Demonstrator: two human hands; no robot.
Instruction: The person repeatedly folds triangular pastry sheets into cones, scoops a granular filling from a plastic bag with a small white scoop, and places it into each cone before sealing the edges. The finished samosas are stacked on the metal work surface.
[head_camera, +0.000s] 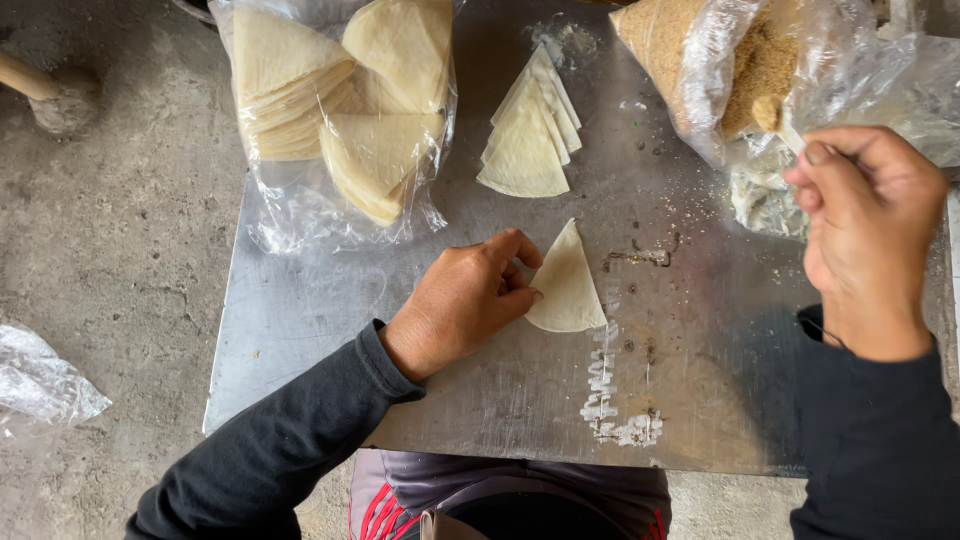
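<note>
At the frame's centre the left hand (462, 303) pressed curled fingertips on the edge of a triangular dough wrapper (567, 284) lying flat on the metal sheet (300, 330). At the right, the right hand (868, 232) pinched a small spoon (778, 120), its bowl heaped with brown filling at the open filling bag (720, 60) in the upper right. Farther up lay a fanned wrapper stack (528, 135) and, upper left, a bag of wrappers (340, 110).

spoon handle (792, 135) mostly hidden inside right hand (870, 230), crumb bag (720, 60) cut off by top edge
</note>
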